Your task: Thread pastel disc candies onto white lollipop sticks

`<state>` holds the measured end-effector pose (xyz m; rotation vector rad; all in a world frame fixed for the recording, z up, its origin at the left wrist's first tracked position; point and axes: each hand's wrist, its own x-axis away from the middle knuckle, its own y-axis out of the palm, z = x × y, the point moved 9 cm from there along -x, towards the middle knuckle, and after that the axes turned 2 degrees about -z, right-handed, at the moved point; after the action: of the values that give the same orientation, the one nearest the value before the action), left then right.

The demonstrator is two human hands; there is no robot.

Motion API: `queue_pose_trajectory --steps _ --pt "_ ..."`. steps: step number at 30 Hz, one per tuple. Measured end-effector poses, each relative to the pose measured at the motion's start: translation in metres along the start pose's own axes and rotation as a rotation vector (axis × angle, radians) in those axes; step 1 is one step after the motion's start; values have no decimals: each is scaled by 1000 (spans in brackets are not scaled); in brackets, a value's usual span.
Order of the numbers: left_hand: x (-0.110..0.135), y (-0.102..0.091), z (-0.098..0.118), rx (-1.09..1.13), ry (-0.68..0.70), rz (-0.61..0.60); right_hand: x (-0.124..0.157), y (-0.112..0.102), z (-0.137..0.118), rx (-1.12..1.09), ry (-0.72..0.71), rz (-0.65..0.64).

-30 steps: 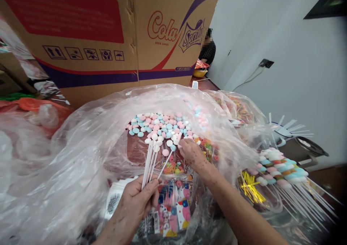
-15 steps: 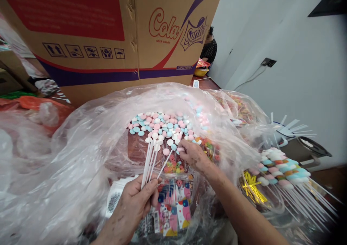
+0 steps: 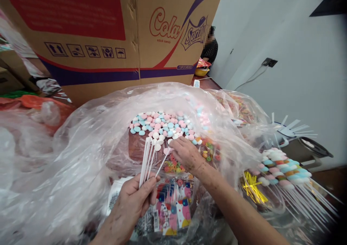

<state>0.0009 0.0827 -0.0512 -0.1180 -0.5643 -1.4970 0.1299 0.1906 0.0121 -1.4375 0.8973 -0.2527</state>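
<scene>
My left hand (image 3: pixel 135 196) is closed round a bunch of thin white plastic sticks (image 3: pixel 146 160) that point up and away. One stick leans right, with a pink candy disc (image 3: pixel 166 151) at its tip. My right hand (image 3: pixel 184 153) pinches at that tip, fingers closed on the pink disc. Both hands are inside a large clear plastic bag (image 3: pixel 89 154). Just beyond the fingers lies a heap of pink, blue and white candy discs (image 3: pixel 162 124). Small coloured ring candies (image 3: pixel 173 167) lie under my right hand.
A big "Cola Sprite" cardboard box (image 3: pixel 108 39) stands behind the bag. Finished candy sticks (image 3: pixel 282 169) are piled at the right beside yellow ties (image 3: pixel 252 189). Printed packets (image 3: pixel 170 209) lie below my hands. Another person (image 3: pixel 210 48) sits far back by the white wall.
My right hand has drawn back from the candy heap toward me and to the left, and now meets the tip of the leaning stick. The left hand has stayed put.
</scene>
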Motion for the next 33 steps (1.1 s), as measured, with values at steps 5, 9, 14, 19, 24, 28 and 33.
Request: queue_pose_trajectory --steps 5,9,14,19,24,28,33 --pt "0 0 0 1 4 -8 3 12 22 129 105 -68" --pt "0 1 0 -4 -1 -16 6 14 23 103 79 -96" --pt "-1 3 2 -14 0 -13 3 21 21 81 85 -125" --pt "-2 3 -2 -11 -30 -7 2 24 16 21 94 -148" --pt "-3 2 2 -131 31 -24 -1 17 22 -89 212 -99" --pt "-5 2 18 -390 153 -40 13 2 45 -572 527 90" --pt "-5 6 28 -602 183 -54 34 9 41 -1569 859 262"
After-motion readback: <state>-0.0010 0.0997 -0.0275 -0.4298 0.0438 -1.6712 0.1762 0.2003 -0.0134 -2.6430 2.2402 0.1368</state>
